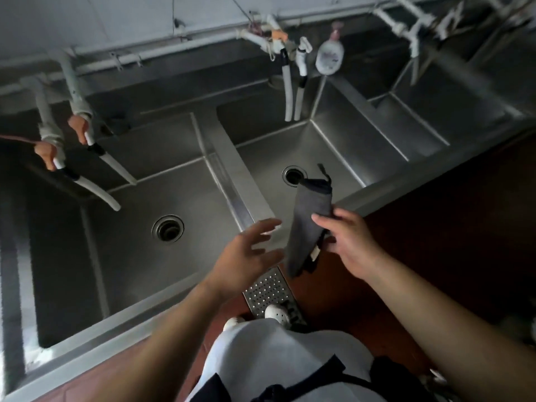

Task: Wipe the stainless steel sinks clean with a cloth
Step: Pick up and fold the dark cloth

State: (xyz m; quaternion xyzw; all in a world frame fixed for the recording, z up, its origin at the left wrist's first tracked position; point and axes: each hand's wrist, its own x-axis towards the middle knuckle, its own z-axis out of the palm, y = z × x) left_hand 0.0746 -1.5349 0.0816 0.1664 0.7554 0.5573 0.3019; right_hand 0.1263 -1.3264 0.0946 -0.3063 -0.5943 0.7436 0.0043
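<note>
Cloth [311, 219] readied over sinks [179, 184].
Right hand [352, 242] pinches folded cloth; left hand [246, 256] spread, empty, apparently reaching. Best unfold first, then wipe flat.

Single head-worn view, wide-angle, looking steeply down and forward over the steel sinks [179, 181]. Near range: the divider between basins [232, 175] runs up mid-frame, wall pipes beyond it.

Dark grey cloth [311, 219], silver-grey steel sinks [255, 198], white perforated grate [268, 288], reddish-brown floor [435, 227].
</note>
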